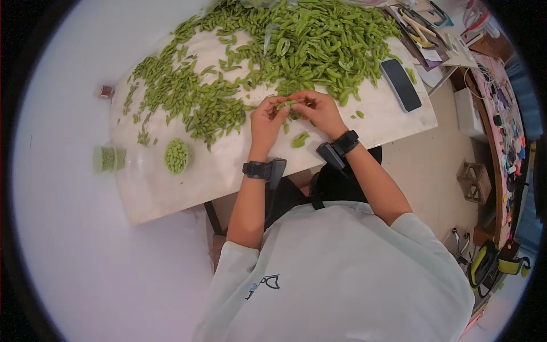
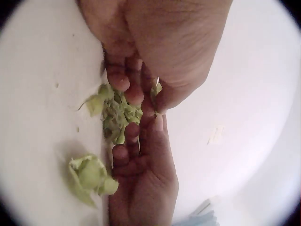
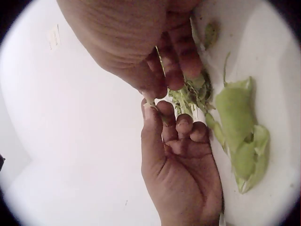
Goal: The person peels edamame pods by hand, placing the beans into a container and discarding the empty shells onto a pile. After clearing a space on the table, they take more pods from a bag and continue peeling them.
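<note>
Nearest the person, the cup of shelled beans (image 1: pixel 176 157) stands on the counter (image 1: pixel 216 171). Right of the cup lies a split pod (image 1: pixel 300 139), best kept out from under the wrists. A little past that, to the right of the cup and farther out, the left hand (image 1: pixel 268 122) and right hand (image 1: pixel 322 114) together pinch one green pod (image 1: pixel 289 105), thumb tips nearly meeting. The step looks like opening it: I'd press along the seam with both thumbs rather than tear across (a gentle squeeze should spare the beans), with the opening turned toward a palm. Farther out, scattered pods (image 1: pixel 182 97) spread behind the cup; the big pile of pods (image 1: pixel 319 51) and a phone (image 1: pixel 401 85) lie beyond it, off to the right.
</note>
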A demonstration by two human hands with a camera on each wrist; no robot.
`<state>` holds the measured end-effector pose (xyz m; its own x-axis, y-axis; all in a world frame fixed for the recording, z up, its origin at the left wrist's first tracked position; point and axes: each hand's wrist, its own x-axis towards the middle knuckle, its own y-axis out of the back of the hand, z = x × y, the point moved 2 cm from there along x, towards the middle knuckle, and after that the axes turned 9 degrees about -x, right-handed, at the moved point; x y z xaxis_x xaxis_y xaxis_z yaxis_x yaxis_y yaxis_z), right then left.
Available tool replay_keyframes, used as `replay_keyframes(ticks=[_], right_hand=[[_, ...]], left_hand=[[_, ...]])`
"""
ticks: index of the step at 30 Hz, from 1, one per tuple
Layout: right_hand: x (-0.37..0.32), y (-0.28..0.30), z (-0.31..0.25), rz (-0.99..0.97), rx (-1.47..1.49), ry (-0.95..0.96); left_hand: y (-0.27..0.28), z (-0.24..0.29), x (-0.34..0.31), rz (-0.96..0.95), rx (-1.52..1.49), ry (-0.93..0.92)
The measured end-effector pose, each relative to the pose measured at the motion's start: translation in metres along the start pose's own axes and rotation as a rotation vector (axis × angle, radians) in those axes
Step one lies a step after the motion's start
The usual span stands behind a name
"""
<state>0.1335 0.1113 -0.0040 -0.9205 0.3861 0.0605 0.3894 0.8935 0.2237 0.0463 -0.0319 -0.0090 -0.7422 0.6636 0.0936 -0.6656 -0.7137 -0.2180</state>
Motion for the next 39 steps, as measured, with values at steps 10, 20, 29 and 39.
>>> replay_keyframes(ticks=[10,20,29,39], right_hand=[[0.003,0.004,0.003,0.312,0.302,0.033],[0.006,0.009,0.024,0.191,0.281,0.049],[0.001,0.007,0.013,0.192,0.439,-0.014],[0.003,0.005,0.011,0.218,0.302,0.010]], left_hand=[[0.016,0.001,-0.002,0.260,-0.159,-0.211],[0.019,0.000,-0.007,0.199,-0.144,-0.254],[0.038,0.041,-0.033,0.236,0.620,-0.269],[0.093,0.037,-0.011,0.564,1.483,-0.143]])
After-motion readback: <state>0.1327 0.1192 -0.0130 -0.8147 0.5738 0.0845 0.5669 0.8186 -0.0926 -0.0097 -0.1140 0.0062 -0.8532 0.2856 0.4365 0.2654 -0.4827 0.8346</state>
